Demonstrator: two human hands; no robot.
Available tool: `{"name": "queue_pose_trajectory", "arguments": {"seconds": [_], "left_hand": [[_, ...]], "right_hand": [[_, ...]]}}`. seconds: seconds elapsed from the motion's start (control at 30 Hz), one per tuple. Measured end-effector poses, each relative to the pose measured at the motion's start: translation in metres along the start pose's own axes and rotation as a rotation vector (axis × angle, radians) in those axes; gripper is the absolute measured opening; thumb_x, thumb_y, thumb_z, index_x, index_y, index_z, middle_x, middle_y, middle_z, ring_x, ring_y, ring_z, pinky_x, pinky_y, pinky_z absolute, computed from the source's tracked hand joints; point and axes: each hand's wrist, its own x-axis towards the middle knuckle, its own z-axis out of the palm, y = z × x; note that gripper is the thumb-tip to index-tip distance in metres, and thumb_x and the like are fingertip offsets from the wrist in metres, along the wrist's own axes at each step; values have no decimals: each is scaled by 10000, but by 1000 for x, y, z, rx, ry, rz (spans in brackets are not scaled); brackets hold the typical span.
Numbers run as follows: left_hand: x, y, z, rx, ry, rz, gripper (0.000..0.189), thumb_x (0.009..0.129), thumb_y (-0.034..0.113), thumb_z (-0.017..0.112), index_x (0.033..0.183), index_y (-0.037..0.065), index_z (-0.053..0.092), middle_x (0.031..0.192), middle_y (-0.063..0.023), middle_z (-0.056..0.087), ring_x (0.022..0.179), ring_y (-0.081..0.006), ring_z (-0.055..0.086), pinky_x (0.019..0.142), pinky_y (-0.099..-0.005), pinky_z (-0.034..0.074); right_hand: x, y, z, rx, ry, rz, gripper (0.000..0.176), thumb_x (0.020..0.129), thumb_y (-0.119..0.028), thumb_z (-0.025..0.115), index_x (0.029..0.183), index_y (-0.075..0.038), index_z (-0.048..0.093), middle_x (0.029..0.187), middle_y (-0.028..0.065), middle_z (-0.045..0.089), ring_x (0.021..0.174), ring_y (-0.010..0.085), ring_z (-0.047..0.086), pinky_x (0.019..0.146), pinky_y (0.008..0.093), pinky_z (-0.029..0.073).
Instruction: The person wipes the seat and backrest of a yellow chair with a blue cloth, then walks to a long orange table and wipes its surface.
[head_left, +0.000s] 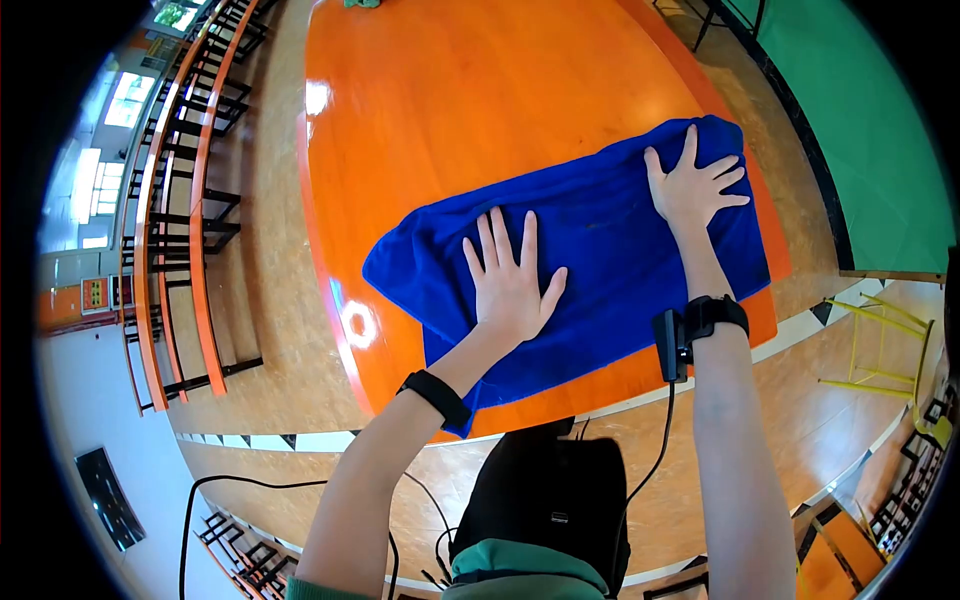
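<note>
A blue cloth [600, 260] lies spread on the orange table [450, 110], close to its near edge, with wrinkles and a folded corner at its left end. My left hand [512, 285] rests palm down on the left half of the cloth, fingers spread. Near the cloth's far right corner, my right hand [692, 192] is also flat on the fabric with its fingers apart. Both wrists wear black bands, and a small black device with a cable hangs at the right one.
Long orange benches or tables [205, 250] with black legs run along the left. A green surface [870, 130] is at the right, with a yellow metal frame [880, 345] below it. Something small and green [362, 3] sits at the table's far end. Black cables hang near my body.
</note>
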Motion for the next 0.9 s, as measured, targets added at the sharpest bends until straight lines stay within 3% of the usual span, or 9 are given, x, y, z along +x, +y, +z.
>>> {"name": "queue_pose_trajectory", "arguments": {"seconds": [0.27, 0.9], "left_hand": [[3, 5, 2, -28, 7, -88, 686, 864, 503, 389, 1398, 88, 273, 1438, -276, 151, 1337, -425, 139, 1039, -585, 122], [3, 18, 14, -70, 59, -199, 743, 821, 525, 446, 1411, 118, 250, 1442, -273, 143, 1342, -414, 129, 1035, -584, 115]], "right_hand": [[15, -10, -1, 0, -71, 0, 765, 828, -656, 333, 1441, -235, 149, 1396, 387, 73, 1311, 528, 48, 930, 735, 49], [36, -38, 17, -37, 14, -196, 752, 848, -625, 299, 1445, -207, 116, 1381, 409, 71, 1301, 547, 54, 917, 748, 73]]}}
